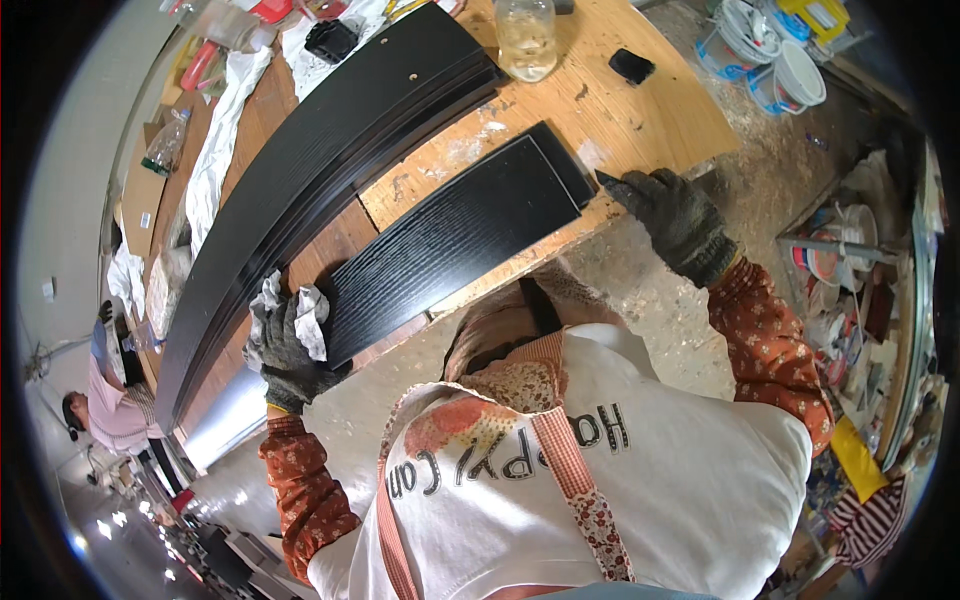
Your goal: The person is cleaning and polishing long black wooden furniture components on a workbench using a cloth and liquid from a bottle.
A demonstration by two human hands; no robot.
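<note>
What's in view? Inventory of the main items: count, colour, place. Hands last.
Wooden tabletop: at least one, brown, centre and upper left
Flat panel: one, black, tabletop's near edge
Curved moulding: at least one, black, beyond panel
Jar: one, clear, upper centre
Small pad: one, black, right of jar
Buckets: at least two, white, upper right
Crumpled wipe: one, white, by panel's left end
Other person: one, pink top, far left
Left hand: one, grey glove, gripping wipe
Right hand: one, grey glove, by panel's right end
</note>
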